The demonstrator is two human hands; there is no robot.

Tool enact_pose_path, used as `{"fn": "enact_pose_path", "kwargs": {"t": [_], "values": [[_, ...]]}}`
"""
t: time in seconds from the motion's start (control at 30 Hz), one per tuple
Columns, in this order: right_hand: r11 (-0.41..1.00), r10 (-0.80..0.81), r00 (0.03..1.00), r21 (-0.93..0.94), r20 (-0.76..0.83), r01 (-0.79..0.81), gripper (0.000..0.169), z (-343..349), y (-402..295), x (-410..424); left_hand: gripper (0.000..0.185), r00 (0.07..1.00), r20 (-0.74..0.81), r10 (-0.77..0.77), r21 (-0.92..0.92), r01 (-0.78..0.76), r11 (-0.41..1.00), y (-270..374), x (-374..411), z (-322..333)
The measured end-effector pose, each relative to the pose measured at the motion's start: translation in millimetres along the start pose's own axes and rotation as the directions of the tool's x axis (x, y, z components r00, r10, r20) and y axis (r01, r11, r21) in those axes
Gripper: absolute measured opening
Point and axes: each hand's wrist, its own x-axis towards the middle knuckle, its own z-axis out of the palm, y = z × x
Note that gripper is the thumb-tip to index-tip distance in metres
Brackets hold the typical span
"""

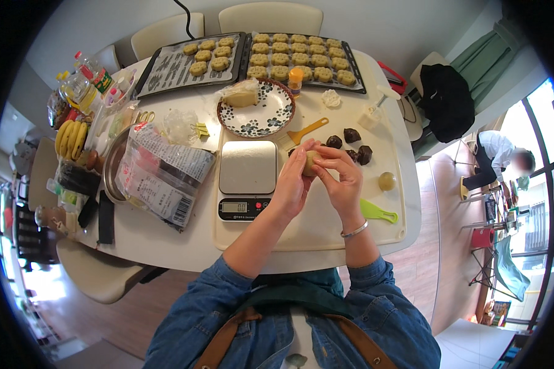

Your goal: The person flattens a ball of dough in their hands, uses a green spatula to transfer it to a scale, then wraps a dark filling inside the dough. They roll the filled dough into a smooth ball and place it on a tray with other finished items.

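Observation:
Between my left hand [294, 177] and my right hand [343, 177] is a tan dough ball [311, 163], held by the fingers of both. Several dark filling balls [352, 135] lie just beyond my fingers, some partly hidden. Another dough ball [387, 181] rests to the right on the cream board [314, 230]. A green plastic scraper [377, 212] lies beside my right wrist. Left of my hands stands a kitchen scale [248, 168], nothing on its plate. Past it, a floral plate [270, 124] holds a dough piece [241, 96] partly under plastic film. A yellow-handled brush [307, 131] lies near my fingertips.
Two baking trays [141, 87] [358, 85] with shaped pastries stand at the far edge. An orange-capped bottle [295, 80] and white plunger mould [369, 115] stand nearer. A printed plastic bag [164, 175] leans on a metal bowl [113, 166] at left. A person [494, 154] bends far right.

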Motion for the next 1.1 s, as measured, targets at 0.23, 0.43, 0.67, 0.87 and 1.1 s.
{"fn": "enact_pose_path", "kwargs": {"t": [0.23, 0.43, 0.67, 0.87, 1.1], "values": [[0.908, 0.248, 0.964, 0.37, -0.095, -0.198, 0.026, 5.8, -15.4, 2.9, 0.049, 0.998, 0.042, 0.055, 0.084, -0.059, 0.995, 2.9, -1.6, 6.6], [0.91, 0.349, 0.933, 0.27, -0.091, -0.314, 0.027, -1.3, -1.2, 1.9, 0.057, 0.99, 0.124, 0.069, -0.171, -0.047, 0.984, 4.1, -0.7, 3.2], [0.859, 0.327, 0.945, 0.426, -0.031, -0.283, 0.025, -3.7, -6.4, 5.6, 0.06, 0.974, 0.165, 0.156, -0.224, -0.117, 0.967, 13.9, -5.9, 4.9], [0.916, 0.327, 0.945, 0.256, -0.026, -0.31, 0.022, 4.6, 6.4, -4.4, 0.065, 0.999, 0.032, -0.043, -0.235, 0.049, 0.971, -4.8, 0.2, 6.5], [0.997, -0.006, 0.997, -0.08, 0.075, 0.012, 0.027, -3.0, -16.0, 7.2, 0.069, 0.98, 0.173, -0.098, -0.317, 0.15, 0.937, 8.2, 1.7, -2.5]]}}
